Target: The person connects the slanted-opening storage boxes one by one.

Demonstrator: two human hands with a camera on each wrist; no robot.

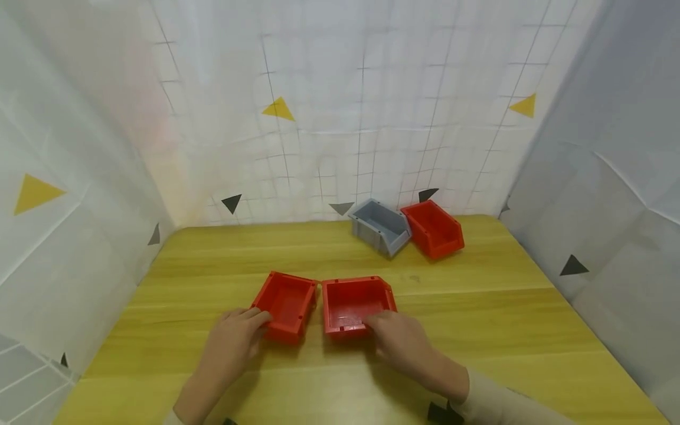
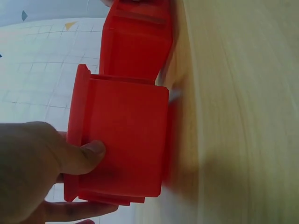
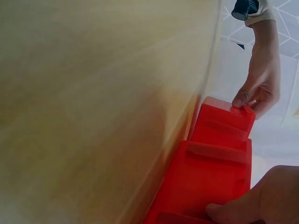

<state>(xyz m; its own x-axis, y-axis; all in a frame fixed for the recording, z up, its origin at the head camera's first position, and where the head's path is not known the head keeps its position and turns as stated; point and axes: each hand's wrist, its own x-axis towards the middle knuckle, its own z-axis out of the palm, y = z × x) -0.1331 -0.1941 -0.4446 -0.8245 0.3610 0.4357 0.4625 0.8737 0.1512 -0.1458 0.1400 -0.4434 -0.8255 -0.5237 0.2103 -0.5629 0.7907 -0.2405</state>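
Two red plastic storage bins stand side by side near the middle of the wooden table. My left hand [image 1: 236,336] grips the left red bin [image 1: 287,302] at its near left corner. In the left wrist view the thumb [image 2: 93,151] presses on that bin's outer wall, with fingers on the other side. My right hand [image 1: 401,342] pinches the near right edge of the right red bin [image 1: 353,298]. Its thumb [image 3: 224,212] lies against the outer wall in the right wrist view. The bins' far inner corners come close together.
Farther back on the wooden table [image 1: 478,330] sit a grey bin [image 1: 379,221] and another red bin [image 1: 432,227], side by side. White sheeting [image 1: 319,147] with yellow and dark triangles rises behind the table and along both sides.
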